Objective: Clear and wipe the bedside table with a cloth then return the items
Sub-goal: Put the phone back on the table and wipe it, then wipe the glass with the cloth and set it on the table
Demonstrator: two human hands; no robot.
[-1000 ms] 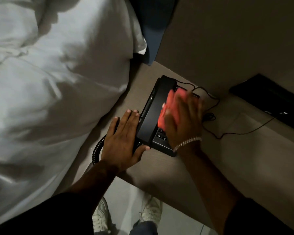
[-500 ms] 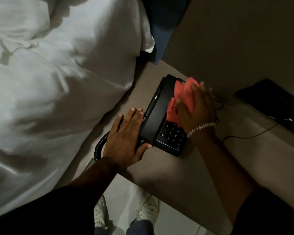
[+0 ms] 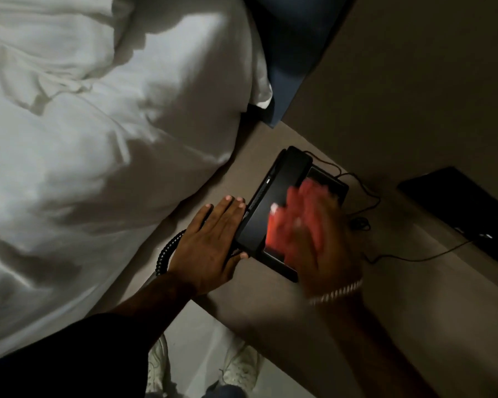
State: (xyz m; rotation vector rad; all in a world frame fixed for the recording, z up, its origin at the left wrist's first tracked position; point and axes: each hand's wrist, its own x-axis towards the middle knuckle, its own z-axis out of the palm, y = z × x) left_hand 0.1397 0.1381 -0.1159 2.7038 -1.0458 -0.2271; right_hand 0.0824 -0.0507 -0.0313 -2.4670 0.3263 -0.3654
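My left hand [image 3: 210, 242] lies flat and spread, bracing the one black plastic desk telephone [image 3: 282, 208] on the grey-brown bedside table [image 3: 270, 305]; my blurred right hand [image 3: 316, 237] is closed around the one red cloth [image 3: 273, 231], rubbing its keypad. Scrubbing hard could unseat the handset or snag one of the two thin black cables [image 3: 368, 196]; one coiled cord [image 3: 167, 251] too

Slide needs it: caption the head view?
Left hand steadies black telephone while right hand wipes it with red cloth.
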